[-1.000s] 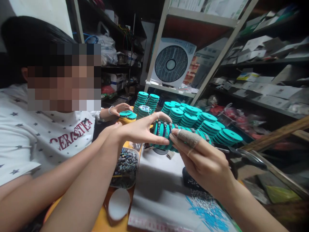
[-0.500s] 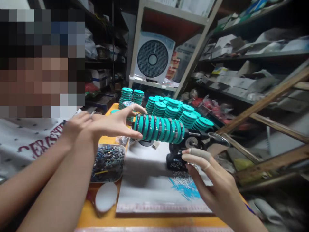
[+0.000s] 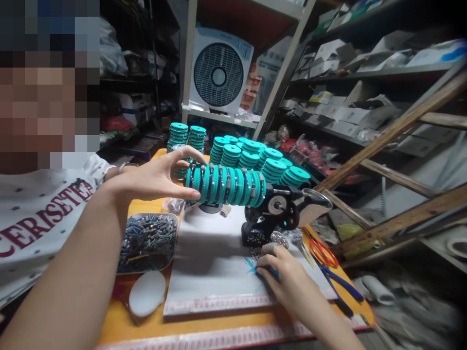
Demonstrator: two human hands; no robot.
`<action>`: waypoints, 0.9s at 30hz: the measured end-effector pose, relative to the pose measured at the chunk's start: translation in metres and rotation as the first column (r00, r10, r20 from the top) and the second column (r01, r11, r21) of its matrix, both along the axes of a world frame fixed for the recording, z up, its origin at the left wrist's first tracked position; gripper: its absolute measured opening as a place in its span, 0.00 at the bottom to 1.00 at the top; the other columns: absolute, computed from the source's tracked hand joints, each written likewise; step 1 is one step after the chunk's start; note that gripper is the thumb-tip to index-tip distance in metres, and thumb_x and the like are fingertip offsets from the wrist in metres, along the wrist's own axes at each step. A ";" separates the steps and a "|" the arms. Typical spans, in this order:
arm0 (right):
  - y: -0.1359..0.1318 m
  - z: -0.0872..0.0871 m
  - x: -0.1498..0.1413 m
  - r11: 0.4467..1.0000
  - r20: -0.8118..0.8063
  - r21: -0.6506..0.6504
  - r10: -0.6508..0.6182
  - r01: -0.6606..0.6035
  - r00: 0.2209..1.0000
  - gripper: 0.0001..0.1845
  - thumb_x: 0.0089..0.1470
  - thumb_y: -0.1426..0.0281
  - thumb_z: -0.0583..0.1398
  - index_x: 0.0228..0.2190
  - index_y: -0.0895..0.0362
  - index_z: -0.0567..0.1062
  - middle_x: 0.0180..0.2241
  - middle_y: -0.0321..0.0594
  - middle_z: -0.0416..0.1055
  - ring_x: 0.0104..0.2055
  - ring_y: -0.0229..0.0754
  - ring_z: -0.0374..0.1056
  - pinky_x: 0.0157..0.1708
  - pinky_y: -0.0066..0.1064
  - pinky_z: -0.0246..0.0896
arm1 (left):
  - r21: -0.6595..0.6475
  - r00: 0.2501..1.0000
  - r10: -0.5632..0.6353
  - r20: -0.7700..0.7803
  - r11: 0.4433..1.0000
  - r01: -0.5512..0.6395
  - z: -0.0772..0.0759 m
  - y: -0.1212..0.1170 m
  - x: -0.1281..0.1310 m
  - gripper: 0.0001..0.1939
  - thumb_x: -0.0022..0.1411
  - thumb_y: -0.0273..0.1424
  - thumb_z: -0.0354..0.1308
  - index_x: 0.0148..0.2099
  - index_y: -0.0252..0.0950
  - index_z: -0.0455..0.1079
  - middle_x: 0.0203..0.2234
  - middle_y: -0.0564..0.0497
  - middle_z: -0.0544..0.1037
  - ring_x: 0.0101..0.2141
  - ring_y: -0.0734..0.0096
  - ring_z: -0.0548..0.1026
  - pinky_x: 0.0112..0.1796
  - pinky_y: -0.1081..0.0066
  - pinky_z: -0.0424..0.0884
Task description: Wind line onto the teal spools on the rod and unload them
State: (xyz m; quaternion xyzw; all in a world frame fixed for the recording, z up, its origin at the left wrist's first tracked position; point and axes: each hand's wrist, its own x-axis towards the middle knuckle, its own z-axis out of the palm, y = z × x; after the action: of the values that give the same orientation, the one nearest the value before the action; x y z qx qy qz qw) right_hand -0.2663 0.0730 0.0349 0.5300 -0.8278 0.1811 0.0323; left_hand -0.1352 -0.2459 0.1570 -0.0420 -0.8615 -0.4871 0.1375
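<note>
My left hand (image 3: 153, 177) is curled around the near-left end of a horizontal row of teal spools (image 3: 226, 184), thumb below and fingers above. Dark wire and small fittings are wrapped between the discs. The row sits on the shaft of a black hand-cranked winder (image 3: 255, 221) with a shiny metal handle (image 3: 314, 206). Low over the white board (image 3: 207, 277), my right hand (image 3: 282, 272) has its fingers drawn together at a pile of thin blue strips (image 3: 251, 265). The hand covers most of that pile, and whatever its fingertips pinch is hidden.
Stacks of teal spools (image 3: 251, 158) stand behind the winder. A tray of small dark parts (image 3: 148, 243) and a white lid (image 3: 148, 293) lie left of the board. Blue-handled pliers (image 3: 341, 284) and red-handled scissors (image 3: 323, 253) lie right. A person (image 3: 47, 214) is close at left.
My right hand has dropped from beside the winder to the blue strips, its fingers closing. My left hand stays at the spool end. The other person's arm has drawn back, and the view has shifted.
</note>
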 end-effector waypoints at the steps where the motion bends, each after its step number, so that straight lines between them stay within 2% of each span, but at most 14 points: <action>1: 0.000 -0.002 0.001 1.000 0.007 -0.004 -0.012 0.012 1.000 0.07 0.55 0.78 0.56 0.29 0.56 0.73 0.36 0.43 0.68 0.40 0.44 0.67 0.39 0.40 0.67 | -0.008 1.000 0.004 -0.003 1.000 -0.004 0.000 0.000 0.000 0.28 0.49 0.36 0.68 0.51 0.46 0.61 0.49 0.50 0.64 0.45 0.62 0.71 0.36 0.69 0.73; 8: 0.000 -0.007 0.011 0.995 -0.039 -0.093 -0.032 0.028 0.999 0.07 0.58 0.75 0.54 0.32 0.55 0.71 0.37 0.43 0.66 0.41 0.44 0.66 0.39 0.39 0.67 | -0.044 0.999 0.041 0.009 0.998 -0.041 -0.001 -0.001 0.000 0.29 0.49 0.37 0.68 0.51 0.47 0.61 0.51 0.49 0.65 0.48 0.58 0.69 0.37 0.69 0.73; 13: -0.001 0.009 0.013 0.981 -0.095 -0.188 -0.054 0.035 0.994 0.06 0.60 0.72 0.52 0.35 0.55 0.68 0.29 0.39 0.66 0.31 0.41 0.67 0.29 0.32 0.65 | 0.014 0.999 0.022 0.026 1.000 -0.022 -0.002 0.000 -0.001 0.29 0.50 0.37 0.67 0.52 0.45 0.60 0.47 0.48 0.68 0.46 0.60 0.71 0.38 0.66 0.74; 15: -0.005 0.023 0.014 0.964 -0.116 -0.266 -0.027 -0.005 0.993 0.04 0.60 0.72 0.52 0.35 0.55 0.67 0.27 0.37 0.68 0.27 0.38 0.67 0.27 0.29 0.64 | 0.028 1.000 0.023 0.013 0.999 -0.023 -0.003 -0.001 -0.002 0.29 0.50 0.37 0.67 0.52 0.44 0.60 0.46 0.47 0.68 0.45 0.60 0.72 0.37 0.65 0.74; 18: -0.022 0.055 0.018 0.924 -0.138 -0.378 0.002 -0.054 0.990 0.04 0.59 0.71 0.54 0.38 0.54 0.67 0.27 0.35 0.70 0.25 0.35 0.66 0.25 0.25 0.62 | 0.018 0.999 0.032 -0.014 0.999 -0.032 -0.004 -0.003 -0.002 0.27 0.51 0.39 0.65 0.52 0.44 0.61 0.46 0.47 0.69 0.44 0.61 0.73 0.37 0.65 0.73; 20: -0.040 0.080 0.022 0.907 -0.099 -0.407 0.073 -0.107 0.992 0.05 0.59 0.71 0.55 0.38 0.53 0.68 0.29 0.35 0.70 0.27 0.35 0.67 0.26 0.24 0.61 | -0.004 0.999 0.046 -0.017 0.999 -0.046 -0.004 -0.004 -0.002 0.26 0.52 0.39 0.65 0.52 0.44 0.63 0.47 0.47 0.69 0.45 0.60 0.72 0.39 0.65 0.73; 23: -0.075 0.115 0.027 0.856 0.004 -0.475 0.233 -0.203 0.973 0.05 0.60 0.72 0.54 0.37 0.53 0.69 0.34 0.36 0.69 0.34 0.35 0.67 0.32 0.26 0.62 | -0.027 0.998 0.058 -0.025 0.998 -0.058 -0.004 -0.004 -0.001 0.26 0.52 0.40 0.65 0.52 0.45 0.63 0.50 0.47 0.68 0.48 0.59 0.70 0.41 0.63 0.72; 25: -0.098 0.131 0.028 0.820 0.017 -0.517 0.297 -0.246 0.955 0.05 0.60 0.72 0.55 0.36 0.53 0.71 0.37 0.38 0.68 0.38 0.37 0.66 0.36 0.28 0.62 | -0.028 0.998 0.045 -0.042 0.999 -0.046 -0.004 -0.004 -0.001 0.26 0.51 0.41 0.65 0.51 0.45 0.62 0.52 0.48 0.67 0.49 0.59 0.70 0.43 0.62 0.70; 27: -0.118 0.139 0.028 0.807 0.033 -0.532 0.320 -0.254 0.947 0.05 0.59 0.71 0.56 0.35 0.53 0.72 0.37 0.39 0.67 0.40 0.39 0.66 0.38 0.31 0.62 | -0.034 0.998 0.026 -0.059 0.999 -0.028 -0.005 -0.004 -0.002 0.25 0.52 0.41 0.64 0.51 0.45 0.62 0.52 0.48 0.67 0.48 0.61 0.70 0.45 0.61 0.69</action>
State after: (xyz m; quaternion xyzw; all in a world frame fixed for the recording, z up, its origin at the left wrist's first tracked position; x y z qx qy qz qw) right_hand -0.2385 -0.0449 0.1736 0.6083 -0.6580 0.4332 0.0965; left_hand -0.1370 -0.2495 0.1524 -0.0471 -0.8660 -0.4686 0.1683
